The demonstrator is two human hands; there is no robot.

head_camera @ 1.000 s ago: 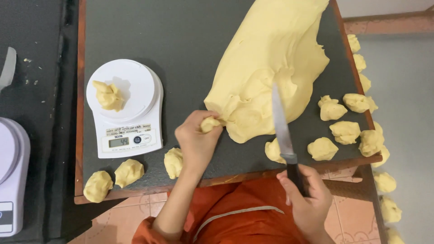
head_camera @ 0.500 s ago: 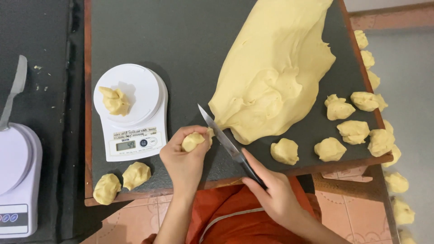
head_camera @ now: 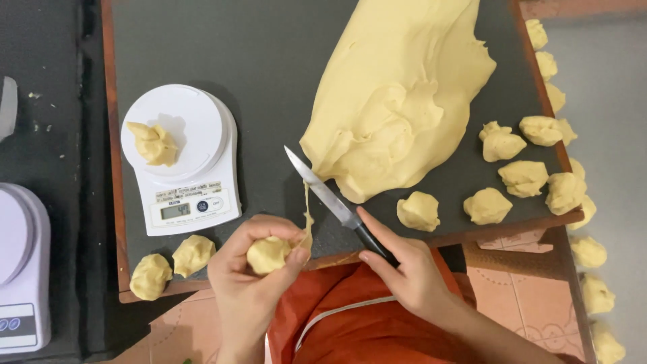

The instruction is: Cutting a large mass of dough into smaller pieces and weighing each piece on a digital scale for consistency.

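My left hand [head_camera: 253, 276] grips a small lump of pale yellow dough [head_camera: 268, 255] near the front edge of the dark board [head_camera: 269, 61]. A thin strand of dough stretches from the lump up to the knife blade. My right hand [head_camera: 404, 269] holds a black-handled knife [head_camera: 330, 201], its blade pointing up and left toward the big mass of dough [head_camera: 397, 101]. A white kitchen scale [head_camera: 180, 158] at the left carries one dough piece [head_camera: 153, 143].
Two dough balls [head_camera: 172, 266] lie at the board's front left. Several more portions [head_camera: 519, 176] sit at the right side and along the right edge. A second white scale [head_camera: 20, 269] stands at the far left. Orange cloth [head_camera: 350, 323] is below.
My left hand has pulled the dough lump back toward me, off the big mass. The knife swung from upright to slanting left, its blade now by the stretched strand.
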